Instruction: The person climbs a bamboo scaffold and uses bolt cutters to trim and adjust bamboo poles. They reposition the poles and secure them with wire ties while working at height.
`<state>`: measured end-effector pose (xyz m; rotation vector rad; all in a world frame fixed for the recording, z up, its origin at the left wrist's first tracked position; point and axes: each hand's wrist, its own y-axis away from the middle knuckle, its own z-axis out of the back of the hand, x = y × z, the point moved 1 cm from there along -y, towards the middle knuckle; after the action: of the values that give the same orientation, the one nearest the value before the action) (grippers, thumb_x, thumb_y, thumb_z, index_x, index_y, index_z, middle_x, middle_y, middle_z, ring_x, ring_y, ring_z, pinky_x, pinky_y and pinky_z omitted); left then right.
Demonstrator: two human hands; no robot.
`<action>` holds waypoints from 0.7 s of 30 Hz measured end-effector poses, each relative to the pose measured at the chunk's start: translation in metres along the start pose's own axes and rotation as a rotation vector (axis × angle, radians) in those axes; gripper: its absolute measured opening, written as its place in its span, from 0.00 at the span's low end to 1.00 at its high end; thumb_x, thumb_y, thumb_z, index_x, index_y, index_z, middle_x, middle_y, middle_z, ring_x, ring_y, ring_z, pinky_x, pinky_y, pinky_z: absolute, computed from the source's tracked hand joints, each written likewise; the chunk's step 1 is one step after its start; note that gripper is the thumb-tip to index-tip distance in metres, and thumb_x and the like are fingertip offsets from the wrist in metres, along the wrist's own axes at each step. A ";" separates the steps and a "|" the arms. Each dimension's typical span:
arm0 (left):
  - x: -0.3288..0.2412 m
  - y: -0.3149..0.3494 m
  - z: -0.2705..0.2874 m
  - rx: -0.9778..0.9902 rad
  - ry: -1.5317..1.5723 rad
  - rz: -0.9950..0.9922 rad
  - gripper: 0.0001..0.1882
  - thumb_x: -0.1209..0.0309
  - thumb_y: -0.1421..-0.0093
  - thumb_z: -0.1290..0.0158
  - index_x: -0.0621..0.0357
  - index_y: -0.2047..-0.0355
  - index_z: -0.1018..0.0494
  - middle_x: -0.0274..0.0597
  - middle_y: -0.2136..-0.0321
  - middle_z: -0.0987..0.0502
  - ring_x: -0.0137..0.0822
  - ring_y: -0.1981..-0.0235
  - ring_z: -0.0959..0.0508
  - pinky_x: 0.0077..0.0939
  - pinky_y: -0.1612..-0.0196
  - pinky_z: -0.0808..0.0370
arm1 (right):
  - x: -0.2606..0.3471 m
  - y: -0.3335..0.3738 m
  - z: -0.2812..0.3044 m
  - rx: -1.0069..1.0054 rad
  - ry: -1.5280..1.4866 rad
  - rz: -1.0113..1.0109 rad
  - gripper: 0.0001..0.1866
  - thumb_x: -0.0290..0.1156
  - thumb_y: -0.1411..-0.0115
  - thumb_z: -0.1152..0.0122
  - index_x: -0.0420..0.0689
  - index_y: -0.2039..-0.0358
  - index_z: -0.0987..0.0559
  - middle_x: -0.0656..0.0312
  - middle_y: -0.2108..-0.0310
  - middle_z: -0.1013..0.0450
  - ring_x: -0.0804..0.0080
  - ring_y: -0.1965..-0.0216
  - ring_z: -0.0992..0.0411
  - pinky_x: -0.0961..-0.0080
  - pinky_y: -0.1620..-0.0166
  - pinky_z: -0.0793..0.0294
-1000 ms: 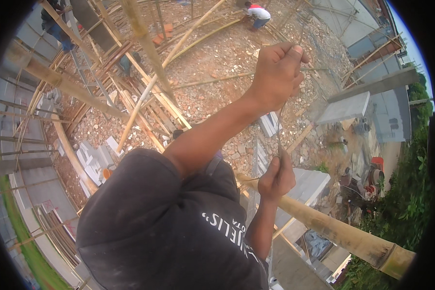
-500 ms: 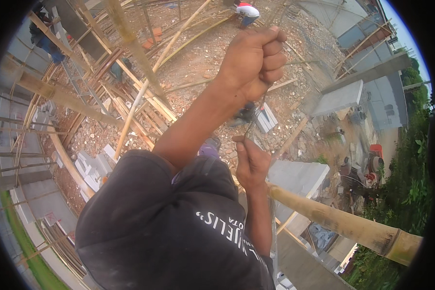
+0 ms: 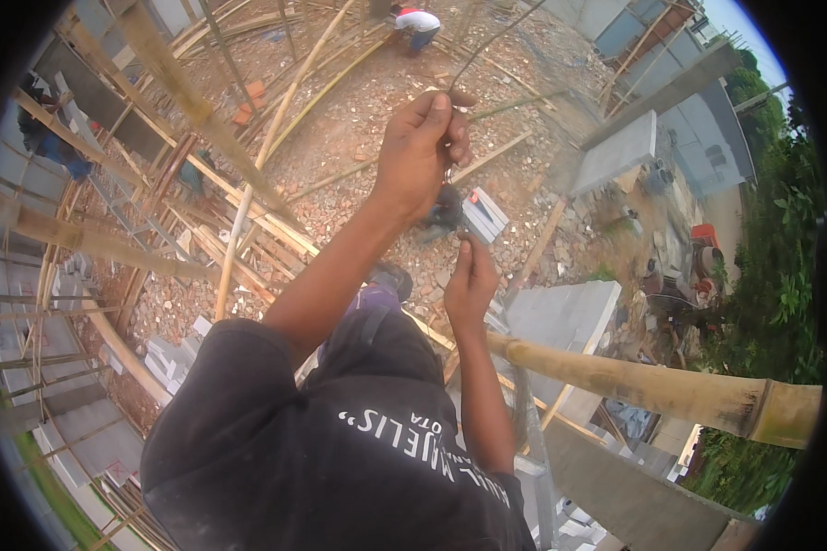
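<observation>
My left hand point(image 3: 419, 147) is raised in front of me, its thumb and fingers pinched on a thin dark wire point(image 3: 487, 48). From the fingertips the wire sticks out, curving up and away to the right. My right hand point(image 3: 471, 283) is lower and closer to my body, right of the left forearm. Its thumb and fingers are pressed together, but what lies between them is too small to make out. The two hands are apart. A thick bamboo pole point(image 3: 634, 381) runs crosswise just beside the right forearm.
More bamboo scaffolding point(image 3: 188, 101) and a metal ladder point(image 3: 142, 216) stand at the left. Broken rubble point(image 3: 340, 110) covers the ground far below. A person in a white and red top point(image 3: 417, 26) bends there. A grey slab point(image 3: 565, 317) lies right of my right hand.
The left hand has shifted left and turned, and the wire now points up past its fingers; earlier it ran down between both hands. The right hand stays pinched. The whole view has shifted slightly.
</observation>
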<state>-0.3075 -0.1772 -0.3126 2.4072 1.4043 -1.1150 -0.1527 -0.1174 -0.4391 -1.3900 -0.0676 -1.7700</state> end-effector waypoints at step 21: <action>-0.037 -0.005 -0.039 -0.042 0.325 0.023 0.11 0.66 0.30 0.57 0.58 0.69 0.34 0.24 0.86 0.47 0.20 0.87 0.48 0.17 0.86 0.52 | 0.001 -0.030 0.025 0.206 0.184 0.346 0.10 0.20 0.38 0.48 0.34 0.57 0.23 0.52 0.71 0.25 0.61 0.75 0.28 0.70 0.68 0.28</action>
<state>-0.3015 -0.1827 -0.2597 2.6555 1.4636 -0.7023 -0.1534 -0.0861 -0.4156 -1.0181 0.0833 -1.5443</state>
